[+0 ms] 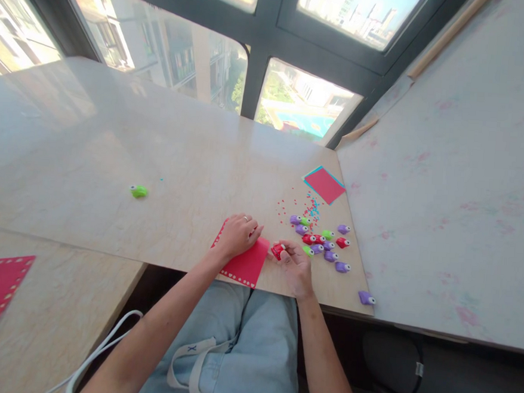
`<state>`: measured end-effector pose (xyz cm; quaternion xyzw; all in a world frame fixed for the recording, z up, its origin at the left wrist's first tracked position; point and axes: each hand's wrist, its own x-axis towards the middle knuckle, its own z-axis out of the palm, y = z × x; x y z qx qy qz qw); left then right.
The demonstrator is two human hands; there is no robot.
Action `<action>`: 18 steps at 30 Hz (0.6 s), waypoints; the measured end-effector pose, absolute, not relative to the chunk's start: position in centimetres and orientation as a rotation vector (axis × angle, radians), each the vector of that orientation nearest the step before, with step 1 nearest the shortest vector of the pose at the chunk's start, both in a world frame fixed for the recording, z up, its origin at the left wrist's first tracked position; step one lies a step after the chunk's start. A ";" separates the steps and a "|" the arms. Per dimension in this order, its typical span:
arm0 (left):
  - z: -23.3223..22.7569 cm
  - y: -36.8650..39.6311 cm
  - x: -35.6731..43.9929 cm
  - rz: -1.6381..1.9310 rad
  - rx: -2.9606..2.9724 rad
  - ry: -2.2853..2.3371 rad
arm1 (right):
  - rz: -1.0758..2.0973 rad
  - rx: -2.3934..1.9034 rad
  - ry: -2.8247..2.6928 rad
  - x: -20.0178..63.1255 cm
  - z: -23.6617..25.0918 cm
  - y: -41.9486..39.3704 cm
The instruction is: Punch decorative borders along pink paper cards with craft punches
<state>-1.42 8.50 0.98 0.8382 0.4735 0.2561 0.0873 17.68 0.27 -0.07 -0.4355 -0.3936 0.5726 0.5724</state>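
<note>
Sunny window desk [179, 155]: left hand [238, 235] lies flat on red paper [245, 262] at lower centre, right hand [295, 269] pinches a red punch [278, 250] at its edge. Purple, green, red punches [324, 243] crowd just right; one green punch [139, 191] sits far left.

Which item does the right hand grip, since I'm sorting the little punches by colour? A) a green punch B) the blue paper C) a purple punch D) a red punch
D: the right hand pinches a red punch at the edge of the red paper sheet, which the left hand presses flat.
</note>
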 end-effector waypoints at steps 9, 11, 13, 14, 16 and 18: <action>1.2 8.4 -1.7 0.837 2.471 1.364 | 1.361 -0.842 -0.729 15.9 1.2 2.9; 1.2 8.3 -1.7 0.871 2.444 1.339 | 1.336 -0.822 -0.712 15.7 1.2 3.5; 1.3 8.3 -1.8 0.881 2.419 1.316 | 1.311 -0.830 -0.727 15.6 1.2 3.8; 1.3 8.3 -1.8 0.877 2.411 1.307 | 1.296 -0.839 -0.744 15.6 1.2 3.9; 1.2 8.4 -1.8 0.868 2.393 1.299 | 1.257 -0.866 -0.781 15.7 1.1 3.9; 1.1 8.4 -1.8 0.868 2.373 1.294 | 1.199 -0.919 -0.815 16.0 0.7 3.7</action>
